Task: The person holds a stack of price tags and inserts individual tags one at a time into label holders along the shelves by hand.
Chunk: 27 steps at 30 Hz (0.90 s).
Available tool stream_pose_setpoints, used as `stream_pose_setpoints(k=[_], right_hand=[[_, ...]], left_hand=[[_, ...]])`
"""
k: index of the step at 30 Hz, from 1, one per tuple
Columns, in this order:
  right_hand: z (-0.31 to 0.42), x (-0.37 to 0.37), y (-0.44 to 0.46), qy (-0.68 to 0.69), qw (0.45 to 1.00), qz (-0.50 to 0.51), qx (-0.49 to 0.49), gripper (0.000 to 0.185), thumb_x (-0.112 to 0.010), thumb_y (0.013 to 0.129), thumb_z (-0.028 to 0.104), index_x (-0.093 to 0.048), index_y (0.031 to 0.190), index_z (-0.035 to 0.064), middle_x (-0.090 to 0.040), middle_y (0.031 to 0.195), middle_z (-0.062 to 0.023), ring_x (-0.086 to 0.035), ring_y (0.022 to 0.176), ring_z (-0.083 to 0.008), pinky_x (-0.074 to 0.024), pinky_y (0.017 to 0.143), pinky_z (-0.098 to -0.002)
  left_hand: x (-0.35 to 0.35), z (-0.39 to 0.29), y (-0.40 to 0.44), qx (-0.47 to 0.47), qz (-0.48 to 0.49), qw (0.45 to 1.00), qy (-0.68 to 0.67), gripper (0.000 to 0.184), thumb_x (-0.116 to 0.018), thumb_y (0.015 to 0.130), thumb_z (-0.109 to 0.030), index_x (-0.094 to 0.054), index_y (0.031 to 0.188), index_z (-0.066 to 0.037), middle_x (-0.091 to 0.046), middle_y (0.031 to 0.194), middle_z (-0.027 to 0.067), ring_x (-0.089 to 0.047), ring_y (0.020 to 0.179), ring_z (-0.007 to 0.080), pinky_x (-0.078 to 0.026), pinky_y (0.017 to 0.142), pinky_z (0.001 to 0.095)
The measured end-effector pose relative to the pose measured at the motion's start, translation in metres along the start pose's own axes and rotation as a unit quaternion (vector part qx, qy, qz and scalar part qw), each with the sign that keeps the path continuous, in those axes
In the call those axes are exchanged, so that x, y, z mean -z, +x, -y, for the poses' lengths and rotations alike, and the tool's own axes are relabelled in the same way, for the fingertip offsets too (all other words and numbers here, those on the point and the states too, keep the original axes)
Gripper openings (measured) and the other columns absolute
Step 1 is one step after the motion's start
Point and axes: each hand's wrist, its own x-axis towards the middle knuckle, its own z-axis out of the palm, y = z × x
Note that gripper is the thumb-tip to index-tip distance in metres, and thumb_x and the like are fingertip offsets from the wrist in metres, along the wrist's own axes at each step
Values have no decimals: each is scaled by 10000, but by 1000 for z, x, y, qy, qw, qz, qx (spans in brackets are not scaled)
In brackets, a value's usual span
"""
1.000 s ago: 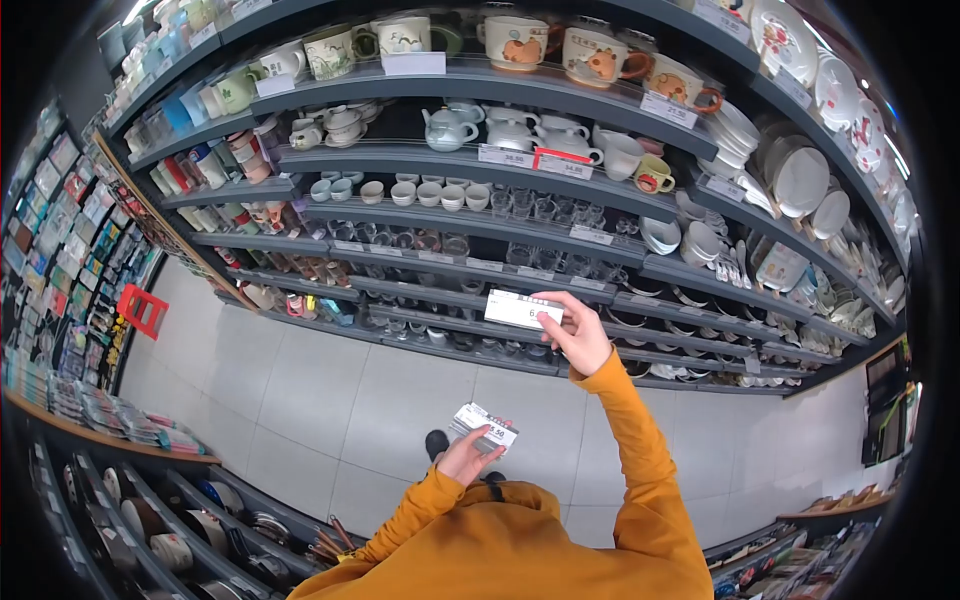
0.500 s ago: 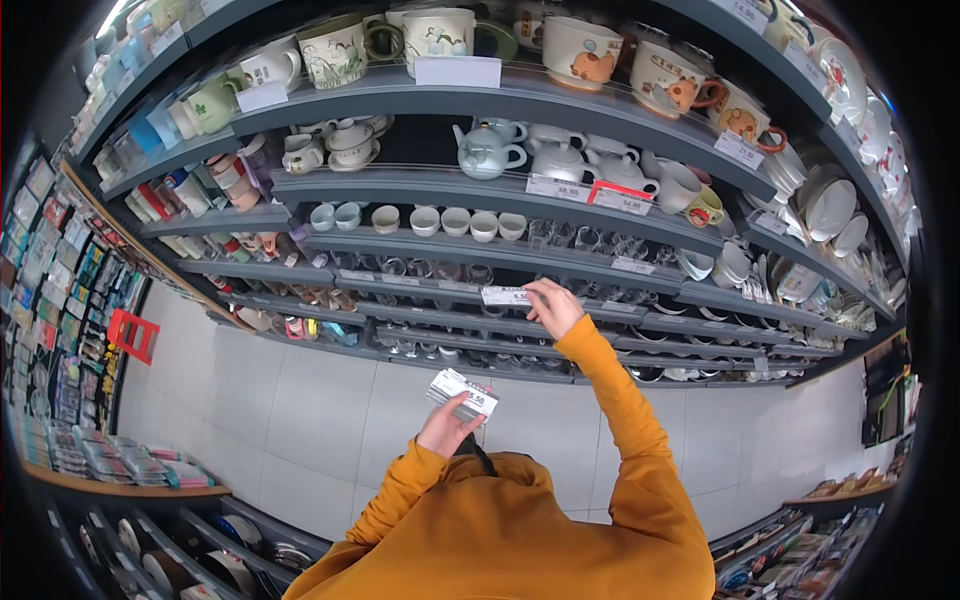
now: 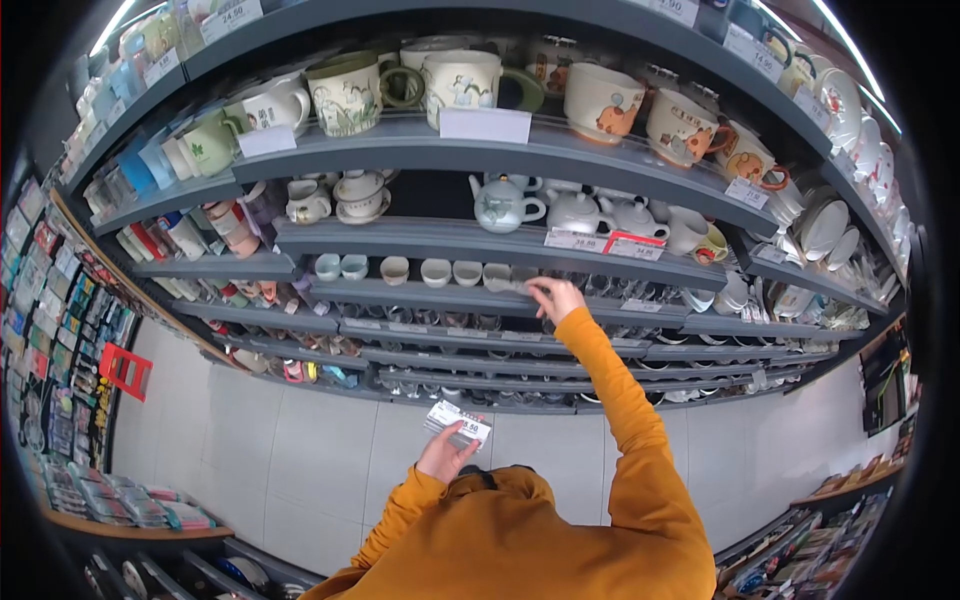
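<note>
My left hand [image 3: 445, 457] is closed around a small stack of white price tags [image 3: 458, 425] in front of my body. Printed numbers show on the top tag. Out at the shelves, the fingers of my right hand [image 3: 556, 298] pinch a price tag [image 3: 517, 287], which is blurred and seen nearly edge-on. It is in front of the shelf edge by a row of small white cups [image 3: 467, 272]. Above that row stands a pale blue teapot [image 3: 508, 205], and a white teapot [image 3: 577, 213] is to its right.
Large patterned mugs [image 3: 463, 82] line a higher shelf, with a blank white tag [image 3: 485, 126] on its edge. Plates [image 3: 828, 212] stand at the right. A red step stool [image 3: 126, 372] is on the tiled floor [image 3: 320, 430] at the left.
My right hand has moved up slightly toward the cup shelf, and its price tag has turned from face-on to nearly edge-on. The view has tilted up. My left hand still holds the stack.
</note>
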Motion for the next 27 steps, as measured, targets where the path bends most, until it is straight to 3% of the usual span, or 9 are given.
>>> stream_pose_setpoints(k=[2, 5, 8, 9, 15, 18, 27], right_hand=[[-7, 0, 1, 31, 999, 24, -15, 205, -577, 892, 243, -668, 1029, 120, -652, 647, -115, -663, 568, -191, -505, 593, -320], [0, 10, 5, -29, 997, 63, -28, 243, -558, 898, 294, -671, 1059, 150, -650, 635, -102, -657, 584, -200, -505, 647, -343], [-8, 4, 10, -106, 992, 34, 51, 248, -575, 891, 278, -673, 1062, 128, -646, 614, -98, -636, 534, -187, -500, 568, -310], [-7, 3, 9, -123, 990, 11, 69, 225, -569, 890, 266, -671, 1043, 135, -634, 608, -101, -635, 543, -209, -502, 595, -328], [-15, -3, 7, -185, 966, -48, 173, 171, -565, 881, 226, -664, 1004, 160, -675, 887, -82, -652, 755, -277, -521, 658, -386], [-17, -7, 7, -216, 962, -34, 166, 188, -575, 867, 209, -668, 1026, 175, -656, 1021, -68, -633, 852, -304, -529, 692, -405], [-15, -7, 0, -266, 952, -18, 151, 242, -548, 877, 159, -644, 1098, 178, -611, 1081, -46, -634, 812, -310, -529, 685, -410]], left_hand=[[-1, -3, 3, -2, 1, 1000, 22, 331, -483, 939, -147, -459, 1234, -1, -572, 1224, 101, -578, 1052, 180, -554, 821, 242], [2, -7, 7, -2, -1, 999, 36, 325, -480, 938, -150, -478, 1229, -4, -575, 1221, 89, -579, 1052, 163, -553, 822, 232], [-1, -14, 4, 5, 10, 999, 39, 328, -482, 937, -152, -479, 1233, -9, -576, 1222, 80, -577, 1057, 163, -553, 823, 233], [-2, -15, 2, 5, 7, 999, 39, 329, -482, 938, -153, -479, 1234, -10, -576, 1222, 77, -577, 1057, 163, -553, 823, 234], [10, -11, 3, 9, 7, 1000, 29, 337, -493, 933, -147, -471, 1241, -13, -571, 1225, 86, -572, 1069, 171, -556, 811, 232], [9, -9, -1, 3, 1, 1000, 30, 344, -501, 929, -137, -463, 1247, -11, -566, 1228, 98, -569, 1078, 180, -559, 797, 227], [12, 0, -15, 10, -12, 1000, 26, 331, -497, 939, -148, -477, 1238, -8, -563, 1239, 98, -570, 1079, 169, -554, 808, 234]])
